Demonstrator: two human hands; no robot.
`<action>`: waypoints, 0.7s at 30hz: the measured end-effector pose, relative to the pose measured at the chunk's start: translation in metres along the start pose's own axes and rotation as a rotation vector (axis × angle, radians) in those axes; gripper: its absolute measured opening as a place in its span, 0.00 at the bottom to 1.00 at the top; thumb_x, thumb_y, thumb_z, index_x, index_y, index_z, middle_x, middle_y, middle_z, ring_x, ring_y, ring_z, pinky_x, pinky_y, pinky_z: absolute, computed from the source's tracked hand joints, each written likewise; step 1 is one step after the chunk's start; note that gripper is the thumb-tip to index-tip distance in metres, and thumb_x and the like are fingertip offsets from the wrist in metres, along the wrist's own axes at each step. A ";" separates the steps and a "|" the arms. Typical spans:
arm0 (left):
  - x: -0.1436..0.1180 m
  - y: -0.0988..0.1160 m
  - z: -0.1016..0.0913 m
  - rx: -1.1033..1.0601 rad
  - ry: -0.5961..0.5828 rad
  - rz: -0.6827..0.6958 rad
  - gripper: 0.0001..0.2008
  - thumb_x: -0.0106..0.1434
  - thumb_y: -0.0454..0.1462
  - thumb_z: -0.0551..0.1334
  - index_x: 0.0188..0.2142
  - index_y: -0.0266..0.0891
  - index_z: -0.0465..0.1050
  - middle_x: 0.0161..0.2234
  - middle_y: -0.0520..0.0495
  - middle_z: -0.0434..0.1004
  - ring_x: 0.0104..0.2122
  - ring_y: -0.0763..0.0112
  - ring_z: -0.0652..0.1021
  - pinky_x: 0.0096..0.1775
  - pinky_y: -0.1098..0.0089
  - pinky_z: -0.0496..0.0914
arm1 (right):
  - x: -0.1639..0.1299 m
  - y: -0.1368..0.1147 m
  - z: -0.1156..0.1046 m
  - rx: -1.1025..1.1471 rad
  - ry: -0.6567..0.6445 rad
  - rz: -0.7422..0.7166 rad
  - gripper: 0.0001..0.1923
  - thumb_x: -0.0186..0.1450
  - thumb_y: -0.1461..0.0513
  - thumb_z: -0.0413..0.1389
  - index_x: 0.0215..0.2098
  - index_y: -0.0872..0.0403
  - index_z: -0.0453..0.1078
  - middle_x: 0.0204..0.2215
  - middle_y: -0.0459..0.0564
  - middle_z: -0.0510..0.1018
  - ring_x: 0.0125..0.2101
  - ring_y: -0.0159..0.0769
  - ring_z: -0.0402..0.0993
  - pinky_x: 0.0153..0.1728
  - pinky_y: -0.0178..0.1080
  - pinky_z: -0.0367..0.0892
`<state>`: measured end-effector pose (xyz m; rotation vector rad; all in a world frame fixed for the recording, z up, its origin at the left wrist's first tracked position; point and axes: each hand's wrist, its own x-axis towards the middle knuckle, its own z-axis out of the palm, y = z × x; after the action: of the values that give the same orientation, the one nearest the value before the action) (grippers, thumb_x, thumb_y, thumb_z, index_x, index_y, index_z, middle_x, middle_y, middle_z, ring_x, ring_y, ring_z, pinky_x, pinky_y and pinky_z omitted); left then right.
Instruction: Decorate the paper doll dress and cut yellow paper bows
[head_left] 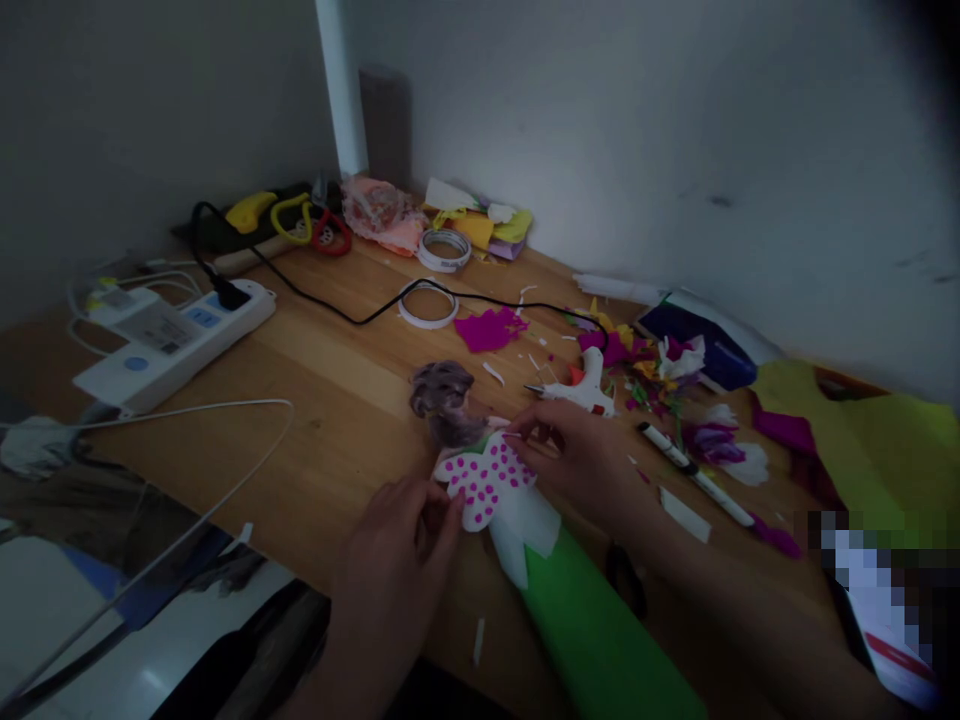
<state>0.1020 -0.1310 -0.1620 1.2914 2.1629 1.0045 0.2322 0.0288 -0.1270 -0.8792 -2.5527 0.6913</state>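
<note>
A white cut-out with magenta dots (480, 487) lies against the upper end of a green cone-shaped body (600, 630) on the table. My left hand (405, 545) pinches the cut-out's left edge between thumb and fingers. At its upper right edge, my right hand (562, 445) is closed in a pinch on the same piece. White pointed strips (529, 530) cover the green below the dotted piece. Beyond it is a doll-like head with greyish-purple hair (450, 400); its front is not visible. Just past my right hand rests a white glue gun (581, 385).
A white power strip (180, 345) sits at the left, its black cord (360, 320) crossing the wooden table (315, 375). Tape rolls (427, 303), magenta paper (491, 328) and scraps lie behind. At right are a marker (694, 472), paper flowers (724, 440) and yellow-green paper (862, 440).
</note>
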 end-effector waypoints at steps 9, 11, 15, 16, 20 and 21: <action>-0.003 0.000 -0.004 0.113 0.074 0.065 0.11 0.66 0.42 0.56 0.30 0.40 0.67 0.25 0.51 0.69 0.26 0.65 0.72 0.28 0.66 0.64 | 0.001 -0.001 0.001 0.000 -0.011 -0.002 0.04 0.60 0.67 0.58 0.32 0.52 0.71 0.25 0.45 0.76 0.27 0.35 0.71 0.27 0.36 0.63; -0.005 0.003 -0.008 0.149 0.171 0.152 0.10 0.67 0.42 0.56 0.31 0.40 0.67 0.26 0.51 0.68 0.27 0.65 0.71 0.29 0.66 0.63 | 0.001 0.000 0.001 0.015 -0.021 0.004 0.04 0.60 0.67 0.58 0.34 0.52 0.71 0.26 0.46 0.76 0.28 0.35 0.71 0.27 0.36 0.64; -0.002 0.009 -0.013 0.168 0.191 0.374 0.06 0.68 0.36 0.55 0.40 0.40 0.69 0.36 0.46 0.70 0.36 0.63 0.70 0.36 0.64 0.66 | 0.000 0.002 0.002 0.053 -0.044 0.009 0.04 0.60 0.65 0.58 0.34 0.52 0.71 0.27 0.45 0.77 0.29 0.35 0.72 0.29 0.36 0.65; 0.000 0.009 -0.013 0.173 0.143 0.426 0.07 0.68 0.36 0.55 0.43 0.40 0.69 0.39 0.45 0.69 0.39 0.61 0.70 0.38 0.62 0.67 | 0.000 0.002 0.002 0.067 -0.049 0.012 0.04 0.60 0.65 0.58 0.34 0.51 0.71 0.28 0.45 0.78 0.29 0.35 0.72 0.29 0.37 0.65; 0.009 0.006 -0.008 0.233 -0.024 0.563 0.13 0.68 0.41 0.54 0.50 0.42 0.68 0.51 0.41 0.67 0.47 0.53 0.67 0.43 0.53 0.67 | 0.000 -0.001 0.001 0.136 -0.082 0.029 0.05 0.60 0.65 0.57 0.35 0.51 0.71 0.29 0.46 0.78 0.28 0.36 0.72 0.28 0.38 0.65; 0.011 0.005 -0.006 0.260 -0.043 0.581 0.14 0.68 0.42 0.53 0.50 0.41 0.67 0.52 0.40 0.67 0.47 0.52 0.67 0.43 0.52 0.67 | 0.000 -0.002 0.000 0.150 -0.085 0.030 0.05 0.60 0.65 0.57 0.35 0.51 0.71 0.28 0.46 0.78 0.27 0.36 0.72 0.27 0.38 0.65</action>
<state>0.0957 -0.1222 -0.1536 2.1218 1.9681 0.8951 0.2313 0.0276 -0.1265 -0.8565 -2.5261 0.9353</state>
